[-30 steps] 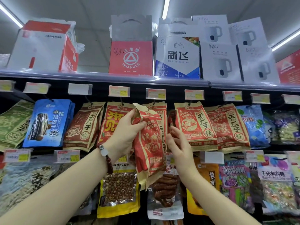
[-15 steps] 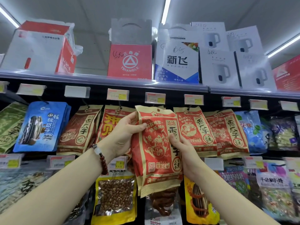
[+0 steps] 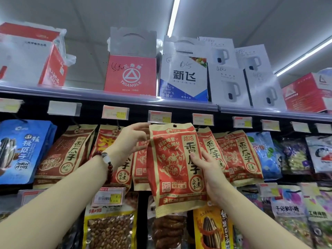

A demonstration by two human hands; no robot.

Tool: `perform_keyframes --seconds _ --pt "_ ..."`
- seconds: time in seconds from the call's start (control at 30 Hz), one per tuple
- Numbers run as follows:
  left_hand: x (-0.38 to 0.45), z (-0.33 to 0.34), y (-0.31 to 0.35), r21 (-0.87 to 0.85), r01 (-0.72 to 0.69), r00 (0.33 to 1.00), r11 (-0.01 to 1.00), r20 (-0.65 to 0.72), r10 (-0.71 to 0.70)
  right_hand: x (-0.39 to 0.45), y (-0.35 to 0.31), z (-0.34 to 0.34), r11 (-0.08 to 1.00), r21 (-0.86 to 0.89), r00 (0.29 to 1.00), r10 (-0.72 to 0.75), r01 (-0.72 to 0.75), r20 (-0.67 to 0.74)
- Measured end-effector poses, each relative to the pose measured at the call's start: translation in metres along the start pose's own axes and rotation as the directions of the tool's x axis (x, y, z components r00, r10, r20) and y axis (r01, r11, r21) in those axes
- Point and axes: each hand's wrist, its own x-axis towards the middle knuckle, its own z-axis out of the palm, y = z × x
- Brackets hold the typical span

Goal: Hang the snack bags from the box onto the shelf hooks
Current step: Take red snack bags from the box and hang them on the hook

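Left arm: bare forearm raised from the lower left, a beaded bracelet [image 3: 107,159] at the wrist. Left hand [image 3: 129,141]: lifted, fingers extended and loosely spread to the right, tips at the upper left corner of the snack bag [image 3: 175,168]. Right arm: bare forearm rising from the lower right. Right hand [image 3: 210,169]: palm cupped against the bag's right edge, thumb pressed on its front, fingers hidden behind
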Motion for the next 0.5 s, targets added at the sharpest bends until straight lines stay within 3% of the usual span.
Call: perform_keyframes --seconds 0.07,0.13,0.23,0.3,0.4,0.5 --pt "0.012 -0.007 -0.004 0.226 -0.09 0.986 0.97 -0.119 0.119 0.0 0.004 -0.005 1.0 -0.006 1.0 0.012 -0.012 -0.029" --pt "0.023 -0.013 -0.008 0.444 -0.164 0.957 0.881 -0.146 0.252 0.0 0.01 -0.011 0.999 0.004 0.998 0.033 -0.033 -0.047" --pt "0.039 -0.017 -0.008 0.655 -0.259 0.9 0.71 -0.102 0.423 0.002 0.015 -0.019 0.998 0.014 0.997 0.059 -0.058 -0.043" --pt "0.054 -0.021 -0.006 0.801 -0.307 0.861 0.515 0.003 0.508 0.005 0.017 -0.022 0.998 0.01 0.998 0.057 -0.057 -0.039" --pt "0.075 -0.023 -0.003 0.893 -0.33 0.853 0.306 0.143 0.501 0.011 0.021 -0.025 0.999 -0.012 0.998 0.042 -0.043 -0.046" --pt "0.091 -0.015 -0.001 0.891 -0.344 0.86 0.296 0.173 0.481 0.015 0.021 -0.024 0.999 -0.002 0.998 0.034 -0.034 -0.061"
